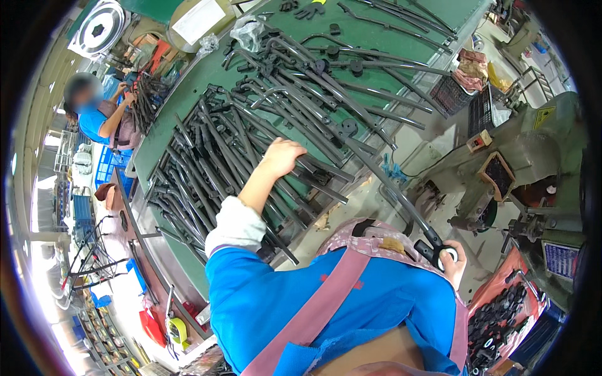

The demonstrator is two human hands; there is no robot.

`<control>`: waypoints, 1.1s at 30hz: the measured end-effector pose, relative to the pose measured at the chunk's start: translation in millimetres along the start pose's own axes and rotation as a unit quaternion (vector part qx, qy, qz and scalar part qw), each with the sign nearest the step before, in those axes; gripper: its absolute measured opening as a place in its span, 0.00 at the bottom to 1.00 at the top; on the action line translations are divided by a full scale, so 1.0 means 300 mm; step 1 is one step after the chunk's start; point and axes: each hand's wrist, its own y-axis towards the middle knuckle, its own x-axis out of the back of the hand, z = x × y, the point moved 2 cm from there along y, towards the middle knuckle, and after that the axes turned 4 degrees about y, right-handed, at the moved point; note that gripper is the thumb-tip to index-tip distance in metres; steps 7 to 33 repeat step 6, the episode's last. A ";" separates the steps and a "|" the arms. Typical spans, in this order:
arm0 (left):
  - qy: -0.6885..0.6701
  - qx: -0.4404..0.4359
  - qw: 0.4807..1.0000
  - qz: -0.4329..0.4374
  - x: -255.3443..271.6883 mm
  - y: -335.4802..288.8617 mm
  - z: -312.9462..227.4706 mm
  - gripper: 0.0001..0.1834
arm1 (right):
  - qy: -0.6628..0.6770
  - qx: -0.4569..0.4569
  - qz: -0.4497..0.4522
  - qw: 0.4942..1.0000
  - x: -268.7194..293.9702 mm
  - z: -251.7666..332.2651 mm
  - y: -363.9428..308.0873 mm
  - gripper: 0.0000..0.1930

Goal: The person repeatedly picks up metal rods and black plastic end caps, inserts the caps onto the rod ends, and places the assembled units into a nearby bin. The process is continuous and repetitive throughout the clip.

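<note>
My left hand is curled over the tubes on the green bench, its fingers closed round a dark metal tube among the others. Low on the right, my right hand grips the near end of a long dark metal tube. That end carries a black fitting with a white ring, and the fingers wrap partly behind it. The tube slants up and away towards the bench, where a round black knob sits close to its far part. Many similar bent tubes lie heaped around my left hand.
The green bench holds more tubes and plastic bags. To the right stands a green machine. Below it, a red-lined bin contains small black parts. Black crates stand beyond. Another person handles dark parts at far left.
</note>
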 end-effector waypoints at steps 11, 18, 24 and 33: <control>0.009 0.029 0.959 0.280 -0.097 0.188 0.073 0.27 | 0.040 0.022 -0.025 0.999 -0.027 0.005 0.020 0.16; 0.009 0.029 0.959 0.280 -0.097 0.188 0.073 0.27 | 0.040 0.022 -0.025 0.999 -0.027 0.005 0.020 0.16; 0.009 0.029 0.959 0.280 -0.097 0.188 0.073 0.27 | 0.040 0.022 -0.025 0.999 -0.027 0.005 0.020 0.16; 0.009 0.029 0.959 0.280 -0.097 0.188 0.073 0.27 | 0.040 0.022 -0.025 0.999 -0.027 0.005 0.020 0.16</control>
